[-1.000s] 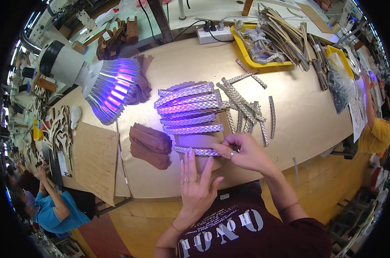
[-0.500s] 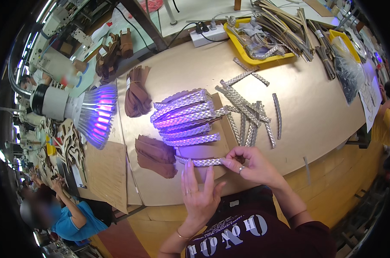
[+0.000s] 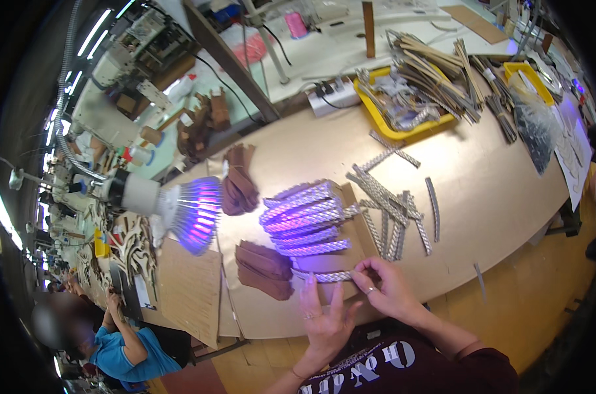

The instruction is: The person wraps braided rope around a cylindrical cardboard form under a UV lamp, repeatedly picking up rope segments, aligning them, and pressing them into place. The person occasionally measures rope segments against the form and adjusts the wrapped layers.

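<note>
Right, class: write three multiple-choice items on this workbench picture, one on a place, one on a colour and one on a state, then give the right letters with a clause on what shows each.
1. Where does the fanned row of glittery strips lie?
A. Inside the yellow tray
B. On the tabletop just beyond the hands
C. On the floor

2. What colour is the light from the lamp?
A. Purple
B. Green
C. Red

3. How is the right hand engaged?
A. Resting flat and empty
B. Out of sight
C. Pinching the end of a glittery strip

Answers: 1 B, the fanned row of glittery strips lies on the table ahead of both hands; 2 A, the lamp glows purple; 3 C, the right hand grips the glittery strip while the left hand lies beside it with fingers spread.
</note>
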Available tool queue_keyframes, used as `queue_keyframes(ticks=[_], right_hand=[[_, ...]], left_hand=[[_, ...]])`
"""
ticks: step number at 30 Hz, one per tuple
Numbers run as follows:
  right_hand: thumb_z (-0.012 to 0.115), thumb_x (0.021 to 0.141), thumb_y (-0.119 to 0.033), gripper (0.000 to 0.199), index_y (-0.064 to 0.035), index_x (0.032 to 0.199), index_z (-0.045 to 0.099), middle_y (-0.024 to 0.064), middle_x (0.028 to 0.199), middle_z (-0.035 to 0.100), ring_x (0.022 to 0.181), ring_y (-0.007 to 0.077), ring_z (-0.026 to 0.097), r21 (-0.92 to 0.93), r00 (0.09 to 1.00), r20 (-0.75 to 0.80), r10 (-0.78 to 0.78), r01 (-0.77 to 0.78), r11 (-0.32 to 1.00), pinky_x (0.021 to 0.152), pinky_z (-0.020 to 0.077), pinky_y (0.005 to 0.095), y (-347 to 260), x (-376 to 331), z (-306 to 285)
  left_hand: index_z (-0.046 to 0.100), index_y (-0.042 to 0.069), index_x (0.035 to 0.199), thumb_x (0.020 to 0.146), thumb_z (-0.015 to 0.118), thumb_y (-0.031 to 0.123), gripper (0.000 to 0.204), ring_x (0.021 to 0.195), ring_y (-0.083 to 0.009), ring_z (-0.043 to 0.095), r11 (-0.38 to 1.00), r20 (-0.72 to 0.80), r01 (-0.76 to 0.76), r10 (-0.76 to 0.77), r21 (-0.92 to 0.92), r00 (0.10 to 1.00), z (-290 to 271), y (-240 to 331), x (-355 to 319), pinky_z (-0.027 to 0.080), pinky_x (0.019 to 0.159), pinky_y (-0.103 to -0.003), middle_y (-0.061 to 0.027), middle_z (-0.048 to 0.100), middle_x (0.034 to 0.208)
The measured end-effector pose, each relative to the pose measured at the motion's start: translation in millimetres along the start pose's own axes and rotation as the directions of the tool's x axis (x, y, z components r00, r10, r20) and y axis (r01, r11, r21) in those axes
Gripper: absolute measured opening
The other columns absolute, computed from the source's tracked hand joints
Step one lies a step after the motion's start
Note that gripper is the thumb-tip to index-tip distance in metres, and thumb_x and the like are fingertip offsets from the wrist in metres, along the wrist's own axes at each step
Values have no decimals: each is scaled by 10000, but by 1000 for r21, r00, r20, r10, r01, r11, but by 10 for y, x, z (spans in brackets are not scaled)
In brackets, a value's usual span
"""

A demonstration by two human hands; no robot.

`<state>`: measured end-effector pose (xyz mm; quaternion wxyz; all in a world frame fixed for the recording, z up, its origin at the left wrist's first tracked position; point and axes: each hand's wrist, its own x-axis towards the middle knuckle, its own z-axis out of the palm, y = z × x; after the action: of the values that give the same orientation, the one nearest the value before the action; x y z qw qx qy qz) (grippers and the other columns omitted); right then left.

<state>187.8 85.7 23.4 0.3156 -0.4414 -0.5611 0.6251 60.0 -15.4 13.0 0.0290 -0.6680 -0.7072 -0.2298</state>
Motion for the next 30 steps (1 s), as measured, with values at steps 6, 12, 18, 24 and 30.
queue_keyframes(ticks=[6,12,18,24,30], right_hand=[[653,928,-180,194,11,893,652,47,725,613,609,97,536,-156,972,178,-151,179,971,550,438,271,-312,104,-167],[646,934,-151,167,15,920,657,2,724,600,671,59,508,-164,914,128,-385,402,901,617,436,235,-704,554,-283],[663,925,-210,252,23,831,638,16,651,573,624,68,496,-362,985,19,-172,167,917,571,408,252,-630,1022,-177],[719,872,-159,196,-27,787,601,13,580,526,523,89,460,-566,898,-253,-360,164,808,503,382,279,-734,729,-104],[698,862,-165,153,-34,863,619,78,733,576,612,230,568,-566,726,465,-507,684,460,561,462,358,-656,162,536]], left_hand=[[419,84,1376,742,810,260,765,1313,-557,312,980,-98,100,-118,-173,988,261,-1,-365,286,1063,-624,-390,276,1428],[523,51,1293,786,763,176,575,1238,-415,495,828,-153,-99,16,-552,988,506,-12,-856,399,1044,-482,-282,449,1379],[361,17,1467,1040,379,353,544,1398,-242,345,-344,462,603,410,-720,786,395,-279,-1094,222,1159,-365,-144,378,1508],[291,13,1480,1055,294,361,550,1432,-231,261,-28,524,728,675,-685,519,521,-321,-1222,167,1179,-367,-132,299,1536],[199,14,1503,1062,247,348,555,1454,-212,194,37,496,662,693,-748,523,525,-372,-1238,132,1191,-362,-115,208,1569]])
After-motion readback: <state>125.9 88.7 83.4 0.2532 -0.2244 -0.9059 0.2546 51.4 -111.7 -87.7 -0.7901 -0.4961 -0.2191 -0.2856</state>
